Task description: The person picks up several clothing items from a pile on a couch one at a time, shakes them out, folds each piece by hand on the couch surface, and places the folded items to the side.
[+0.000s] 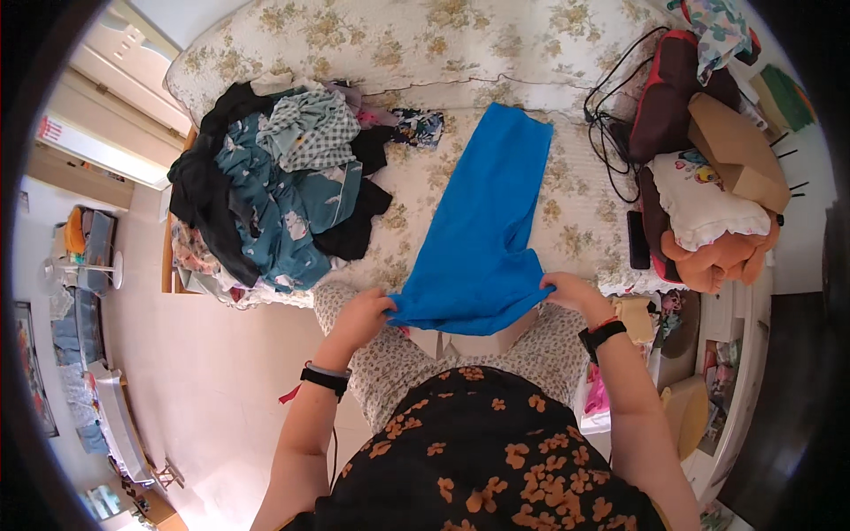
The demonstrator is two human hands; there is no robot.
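Note:
A pair of bright blue trousers [478, 212] lies stretched over a flowered quilted cover. Its narrower leg end points away from me, and its wide end hangs slightly over my lap. My left hand [361, 317] pinches the near left corner of the cloth. At the near right corner, my right hand [571, 295] grips the edge between thumb and fingers. The cloth sags a little between both hands, and a notch shows along its right side. Beneath the near edge, part of a pale box-like object [478, 342] shows on my lap.
A heap of crumpled clothes [288, 186] lies on the flowered cover [398, 208] to the left. Black cables [611, 115], a dark phone-like slab [637, 239], a cardboard piece [735, 142] and a white frilled cushion [704, 199] are at the right.

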